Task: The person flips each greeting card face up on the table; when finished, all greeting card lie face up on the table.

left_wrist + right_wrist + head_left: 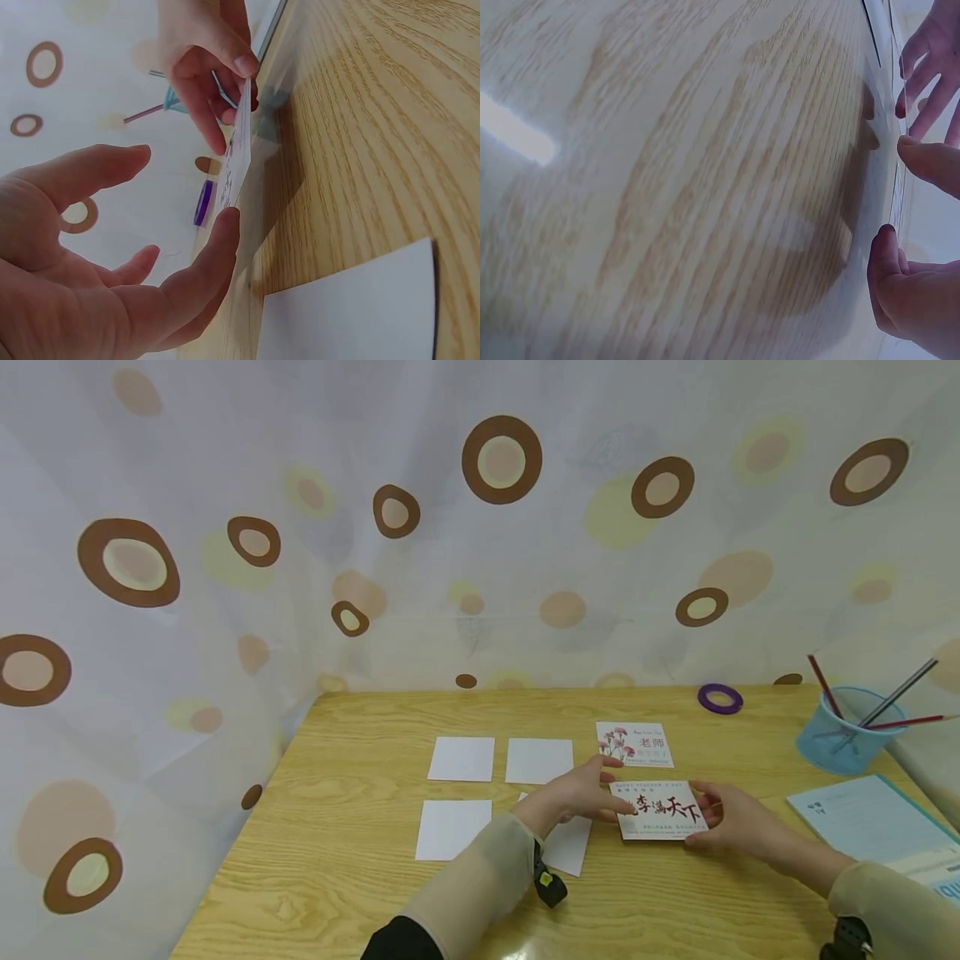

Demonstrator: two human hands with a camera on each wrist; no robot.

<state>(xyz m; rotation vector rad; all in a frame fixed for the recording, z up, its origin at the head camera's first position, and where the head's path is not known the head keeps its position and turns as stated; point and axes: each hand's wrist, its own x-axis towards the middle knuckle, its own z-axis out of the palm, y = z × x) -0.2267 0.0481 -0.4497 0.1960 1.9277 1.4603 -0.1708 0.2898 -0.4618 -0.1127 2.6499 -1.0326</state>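
From the head view I am holding the calligraphy card (660,810) just above the table (360,860), right hand (738,822) pinching its right edge, left hand (581,795) open at its left edge. One picture card (634,744) is lying face up just behind the calligraphy card, and four blank cards (462,758) are still lying face down to its left. In the left wrist view the card (236,157) is standing edge-on and lifted; the right wrist view is showing fingertips (930,161) on its thin edge.

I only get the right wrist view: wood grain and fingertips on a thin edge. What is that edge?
Observer: A card printed with red and black characters, face up.
Operator: Which hand has it?
Observer: The right hand pinches its right edge; the left hand touches its left edge with its thumb.
Operator: What lies around it?
Observer: A flower card just behind it and blank cards to the left.
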